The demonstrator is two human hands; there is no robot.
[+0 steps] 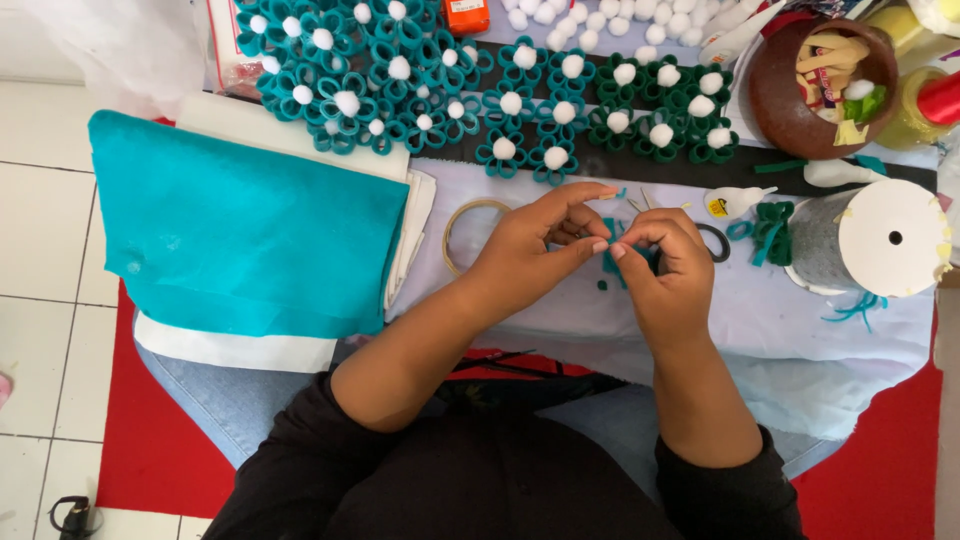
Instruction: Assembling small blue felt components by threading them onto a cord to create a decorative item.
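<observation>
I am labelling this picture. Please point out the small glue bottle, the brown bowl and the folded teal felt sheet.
small glue bottle (pixel 728 203), head view, on its white body.
brown bowl (pixel 775 100), head view, on its left outer wall.
folded teal felt sheet (pixel 240 230), head view, on the middle of its top surface.

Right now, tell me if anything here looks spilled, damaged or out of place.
Nothing stands out. The felt flowers lie in tidy groups, the teal felt sheet is flat, and both hands pinch a small teal felt piece.
</observation>
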